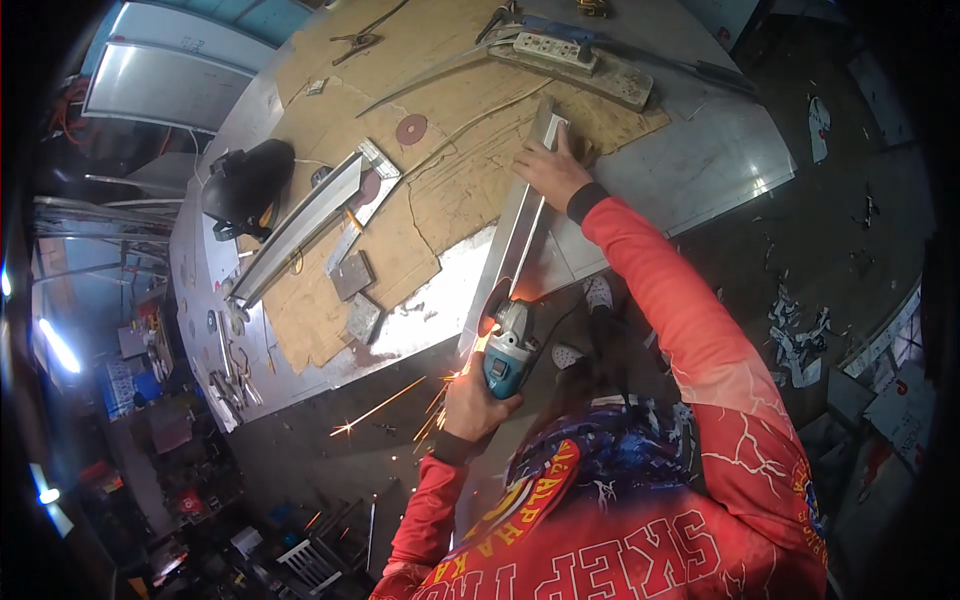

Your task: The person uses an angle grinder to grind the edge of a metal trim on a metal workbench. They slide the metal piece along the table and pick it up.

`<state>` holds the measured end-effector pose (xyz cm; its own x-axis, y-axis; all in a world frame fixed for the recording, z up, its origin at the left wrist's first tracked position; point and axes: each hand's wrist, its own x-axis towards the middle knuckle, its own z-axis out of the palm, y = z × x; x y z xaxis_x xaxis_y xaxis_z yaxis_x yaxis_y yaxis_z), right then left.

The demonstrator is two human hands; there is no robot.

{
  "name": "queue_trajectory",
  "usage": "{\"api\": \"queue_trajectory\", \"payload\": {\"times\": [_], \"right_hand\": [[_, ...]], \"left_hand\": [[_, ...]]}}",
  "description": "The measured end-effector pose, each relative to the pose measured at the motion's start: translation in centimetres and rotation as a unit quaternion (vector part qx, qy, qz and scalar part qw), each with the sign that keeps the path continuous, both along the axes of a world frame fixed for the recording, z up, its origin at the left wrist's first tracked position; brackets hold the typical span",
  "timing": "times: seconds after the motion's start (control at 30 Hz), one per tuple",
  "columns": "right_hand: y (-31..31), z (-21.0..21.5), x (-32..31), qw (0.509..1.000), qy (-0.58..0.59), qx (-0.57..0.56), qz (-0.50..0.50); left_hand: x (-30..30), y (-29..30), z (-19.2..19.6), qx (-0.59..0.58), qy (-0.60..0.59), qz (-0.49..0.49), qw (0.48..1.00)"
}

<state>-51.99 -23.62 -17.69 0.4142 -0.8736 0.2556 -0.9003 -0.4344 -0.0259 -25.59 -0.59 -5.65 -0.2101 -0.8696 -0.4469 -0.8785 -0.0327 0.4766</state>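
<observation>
My left hand (474, 402) is wrapped round a teal and grey angle grinder (510, 355). Its disc meets the edge of a long bent sheet-metal channel (512, 235), and orange sparks (432, 400) fly off to the lower left. The contact spot glows. Farther up, my right hand (550, 168) grips the far end of the channel, fingers curled over its edge. The channel lies slantwise on the table, its near end reaching past the table's front edge. A second metal channel (300, 230) rests to the left, with a dark abrasive disc (370, 187) at its far end.
Brown cardboard (450, 130) covers part of the metal-topped table (700, 165). On it are a white power strip (555, 50), a reddish disc (411, 129), small metal blocks (350, 275) and a black welding helmet (245, 185). Metal scraps (797, 335) litter the floor at right.
</observation>
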Motion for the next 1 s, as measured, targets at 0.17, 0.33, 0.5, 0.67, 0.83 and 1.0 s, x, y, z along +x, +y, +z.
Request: {"api": "queue_trajectory", "payload": {"times": [0.17,0.33,0.5,0.67,0.83,1.0], "right_hand": [[-0.2,-1.1,-0.4,0.997,0.069,-0.045,-0.008],[-0.4,1.0,0.7,0.998,0.031,0.062,-0.012],[-0.6,1.4,1.1,0.996,0.030,0.081,-0.010],[-0.4,0.7,0.7,0.998,0.001,0.060,-0.005],[-0.8,0.2,1.1,0.997,0.029,0.065,-0.019],[-0.6,0.5,0.7,0.999,0.010,0.050,-0.014]], "left_hand": [[-0.3,0.9,0.6,0.038,-0.039,-0.002,0.999],[1.1,2.2,-0.1,0.024,-0.028,0.005,0.999],[1.5,2.0,-0.2,0.016,-0.060,-0.004,0.998],[1.6,1.8,-0.8,-0.010,-0.020,-0.010,1.000],[1.0,1.3,-0.4,-0.005,-0.005,-0.004,1.000],[0.6,0.6,-0.7,-0.031,-0.009,-0.025,0.999]]}}
